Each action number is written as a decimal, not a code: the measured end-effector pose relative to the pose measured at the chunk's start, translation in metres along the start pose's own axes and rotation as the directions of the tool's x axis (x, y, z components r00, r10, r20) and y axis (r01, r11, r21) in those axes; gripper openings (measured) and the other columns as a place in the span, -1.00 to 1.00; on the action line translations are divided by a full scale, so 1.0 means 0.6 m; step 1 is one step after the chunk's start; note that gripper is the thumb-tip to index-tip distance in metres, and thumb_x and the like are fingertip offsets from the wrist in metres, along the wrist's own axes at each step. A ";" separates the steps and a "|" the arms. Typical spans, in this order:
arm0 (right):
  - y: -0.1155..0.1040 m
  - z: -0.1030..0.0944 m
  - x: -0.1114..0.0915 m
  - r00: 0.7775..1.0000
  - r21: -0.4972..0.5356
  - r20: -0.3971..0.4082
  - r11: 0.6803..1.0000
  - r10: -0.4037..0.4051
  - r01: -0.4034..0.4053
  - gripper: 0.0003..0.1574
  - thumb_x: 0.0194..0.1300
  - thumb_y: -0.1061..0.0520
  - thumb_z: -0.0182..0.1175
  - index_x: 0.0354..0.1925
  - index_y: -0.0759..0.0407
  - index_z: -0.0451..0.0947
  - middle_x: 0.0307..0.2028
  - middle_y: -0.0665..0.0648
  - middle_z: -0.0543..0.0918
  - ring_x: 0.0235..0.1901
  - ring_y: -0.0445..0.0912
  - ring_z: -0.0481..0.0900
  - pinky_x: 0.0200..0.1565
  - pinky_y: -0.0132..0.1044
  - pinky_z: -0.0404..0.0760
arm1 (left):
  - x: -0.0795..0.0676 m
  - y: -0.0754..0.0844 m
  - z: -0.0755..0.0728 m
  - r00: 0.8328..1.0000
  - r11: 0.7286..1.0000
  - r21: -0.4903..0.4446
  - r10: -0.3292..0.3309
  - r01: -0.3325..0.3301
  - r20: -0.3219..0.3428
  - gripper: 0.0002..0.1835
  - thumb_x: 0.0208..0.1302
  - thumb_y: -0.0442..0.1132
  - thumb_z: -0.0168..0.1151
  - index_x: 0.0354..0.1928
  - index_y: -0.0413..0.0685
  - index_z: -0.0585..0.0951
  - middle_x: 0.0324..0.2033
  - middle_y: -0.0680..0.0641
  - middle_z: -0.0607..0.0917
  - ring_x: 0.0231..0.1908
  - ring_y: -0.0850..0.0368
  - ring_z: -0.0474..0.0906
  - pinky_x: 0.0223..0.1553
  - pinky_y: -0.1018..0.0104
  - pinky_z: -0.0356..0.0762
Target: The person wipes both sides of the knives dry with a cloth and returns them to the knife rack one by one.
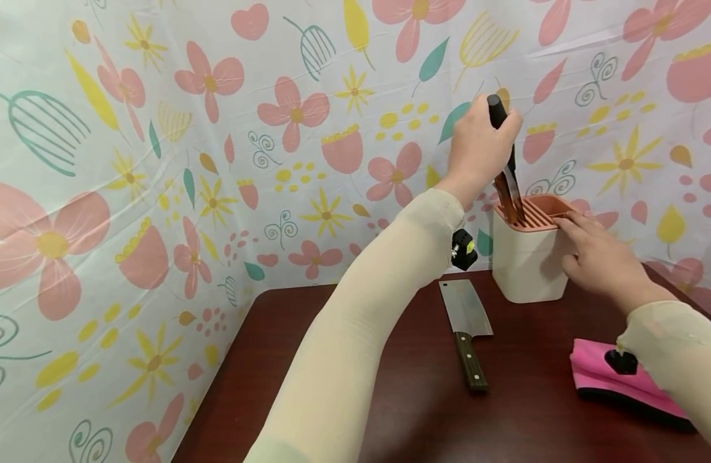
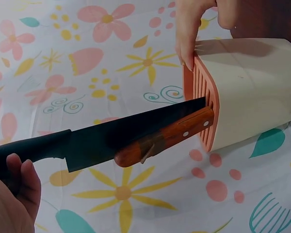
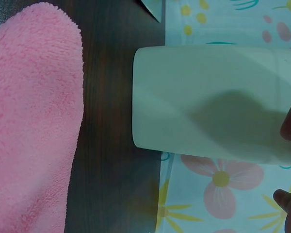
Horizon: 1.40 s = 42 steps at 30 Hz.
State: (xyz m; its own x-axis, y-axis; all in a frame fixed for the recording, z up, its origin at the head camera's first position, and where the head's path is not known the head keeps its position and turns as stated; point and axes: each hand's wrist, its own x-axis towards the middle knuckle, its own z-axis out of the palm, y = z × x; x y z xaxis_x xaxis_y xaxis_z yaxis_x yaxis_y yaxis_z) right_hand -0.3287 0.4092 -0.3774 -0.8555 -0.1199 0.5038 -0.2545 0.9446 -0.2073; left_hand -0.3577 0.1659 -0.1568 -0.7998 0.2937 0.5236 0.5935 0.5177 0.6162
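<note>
Fingers of the left hand (image 1: 479, 141) curl round a black chef's knife (image 2: 99, 148) at the knife block

They wrap its handle in a full grip, with nothing else held. The blade slants down to the slotted top of the cream knife block (image 1: 529, 263), its tip at the slots; how deep it sits is hard to tell. Just beside that blade, a wooden-handled knife (image 2: 172, 133) stands in the slots, its handle sticking out. The right hand (image 1: 607, 260) rests on the block's rim with its fingers extended and its thumb lower and apart, seemingly to steady it.

The step in hand looks like fitting the chef's knife into a slot, though a single moment cannot rule out drawing it out. If it is going in, the next move calls for lining the blade up with its slot, keeping clear of the wooden handle, and pushing down along the blade while the right hand braces the block. A cleaver (image 1: 468, 312) lies flat on the table (image 1: 309, 360) near the block, not in a slot; a pink cloth (image 1: 612, 370) lies to the right.
</note>
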 end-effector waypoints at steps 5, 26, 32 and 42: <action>0.006 -0.001 0.000 0.999 -0.013 -0.053 1.000 -0.009 0.008 -0.05 0.16 0.27 0.13 0.51 0.31 0.15 0.49 0.48 0.21 0.53 0.45 0.05 0.36 0.48 0.17 | 0.006 0.014 0.010 0.999 1.000 0.017 -0.007 0.006 0.032 -0.76 0.59 0.11 -0.09 -0.17 0.15 0.29 -0.45 0.05 0.48 -0.56 0.21 0.46 -0.56 0.43 0.43; -0.009 0.016 -0.003 0.997 -0.018 -0.062 0.999 0.037 -0.039 -0.08 0.21 0.24 0.14 0.52 0.30 0.16 0.50 0.47 0.20 0.54 0.43 0.06 0.25 0.57 0.22 | -0.028 -0.049 0.150 0.991 0.976 0.201 -0.104 0.084 0.089 -0.77 0.58 0.10 0.00 0.02 0.16 0.40 -0.42 0.08 0.55 -0.51 0.22 0.53 -0.54 0.41 0.46; -0.013 0.012 -0.002 0.997 -0.015 -0.057 0.999 0.044 -0.045 -0.09 0.22 0.24 0.14 0.52 0.30 0.16 0.50 0.46 0.21 0.52 0.43 0.09 0.27 0.56 0.22 | -0.031 -0.058 0.173 0.989 0.961 0.260 -0.118 0.090 0.093 -0.70 0.54 0.17 0.05 0.06 0.19 0.42 -0.40 0.11 0.60 -0.51 0.23 0.55 -0.52 0.37 0.49; -0.010 0.007 -0.005 0.997 -0.009 -0.045 0.998 0.060 -0.061 -0.09 0.24 0.25 0.14 0.53 0.30 0.15 0.49 0.48 0.20 0.53 0.43 0.07 0.26 0.57 0.20 | -0.030 -0.072 0.204 0.993 0.950 0.307 -0.093 0.065 0.079 -0.64 0.52 0.23 0.05 0.04 0.16 0.43 -0.32 0.06 0.68 -0.46 0.24 0.57 -0.46 0.36 0.50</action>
State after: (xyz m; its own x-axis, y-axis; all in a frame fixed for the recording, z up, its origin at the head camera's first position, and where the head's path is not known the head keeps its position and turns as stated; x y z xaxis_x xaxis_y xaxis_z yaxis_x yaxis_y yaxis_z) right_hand -0.3264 0.4029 -0.3810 -0.8482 -0.0488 0.5274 -0.1980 0.9528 -0.2303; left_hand -0.3798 0.2365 -0.2648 -0.8561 0.3069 0.4159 0.4844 0.7570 0.4386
